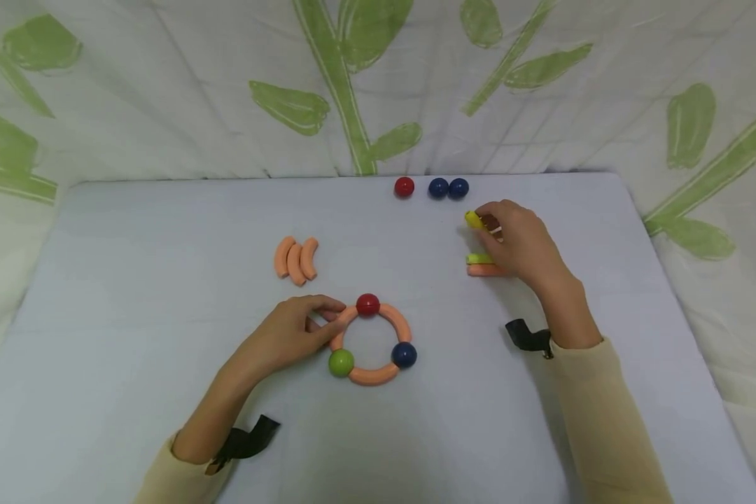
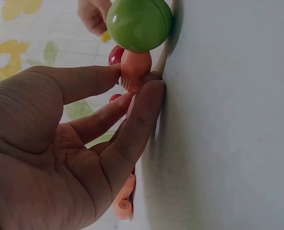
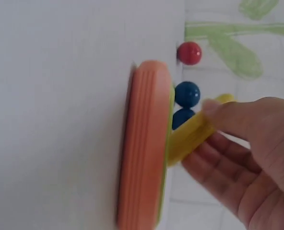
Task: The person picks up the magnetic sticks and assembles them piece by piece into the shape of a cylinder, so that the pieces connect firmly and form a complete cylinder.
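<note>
In the head view my left hand (image 1: pixel 290 329) is at the left side of a ring lying on the table. Its thumb and fingers pinch a curved orange piece (image 2: pixel 136 69) of that ring. The ring joins curved orange pieces with a red ball (image 1: pixel 368 304) at the top, a blue ball (image 1: pixel 404 355) at right and a green ball (image 1: pixel 341 363) at left. My right hand (image 1: pixel 528 245) holds a yellow stick (image 3: pixel 192 139) between thumb and fingers, tilted. Below that hand lie a lime green stick (image 1: pixel 480 259) and a straight orange stick (image 3: pixel 144 143), side by side.
Three curved orange pieces (image 1: pixel 296 264) lie together left of the ring. Near the table's back edge sit a loose red ball (image 1: pixel 404 187) and two touching blue balls (image 1: pixel 437 187). A white cloth (image 1: pixel 214 126) with green leaf shapes hangs behind the table.
</note>
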